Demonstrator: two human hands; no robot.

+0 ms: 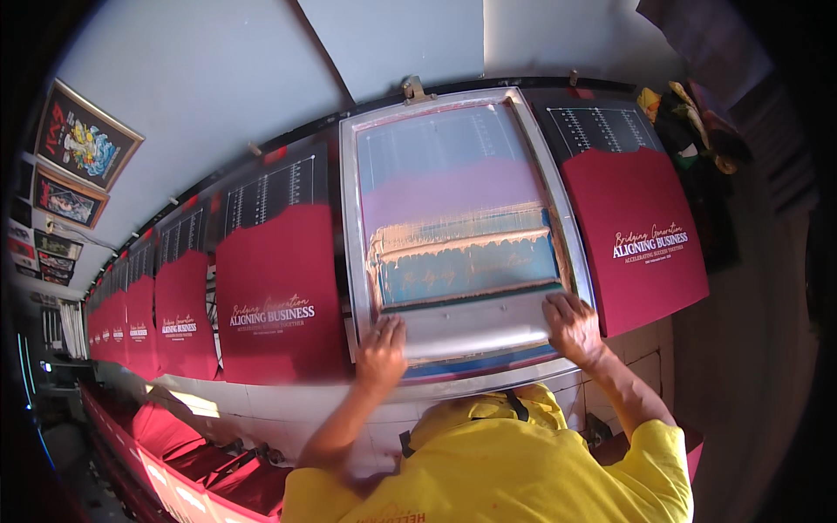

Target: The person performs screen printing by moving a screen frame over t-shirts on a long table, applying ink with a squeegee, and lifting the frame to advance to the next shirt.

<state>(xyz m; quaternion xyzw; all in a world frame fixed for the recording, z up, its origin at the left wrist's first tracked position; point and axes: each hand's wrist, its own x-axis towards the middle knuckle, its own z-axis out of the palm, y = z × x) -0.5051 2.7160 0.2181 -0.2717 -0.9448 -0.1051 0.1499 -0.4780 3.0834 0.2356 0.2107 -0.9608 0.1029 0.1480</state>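
A wide silver squeegee point(475, 324) with a dark green blade edge lies across the near part of a screen-printing frame point(350, 200). My left hand point(382, 356) is closed round its left end, and the right end is gripped by my right hand point(575, 328). Beyond the blade, a ridge of peach-orange ink point(471, 243) runs across the blue stencil area, with smears around it. Through the pale mesh point(449, 135) a shirt and a dark board show faintly. The squeegee hides the stencil's near part.
A maroon shirt point(641, 235) with pale print lies on a board to the right. Another maroon shirt point(281, 288) lies left, with several more in a row beyond. A metal clamp point(414, 90) stands at the frame's far edge. Maroon cloth point(170, 431) hangs low at left.
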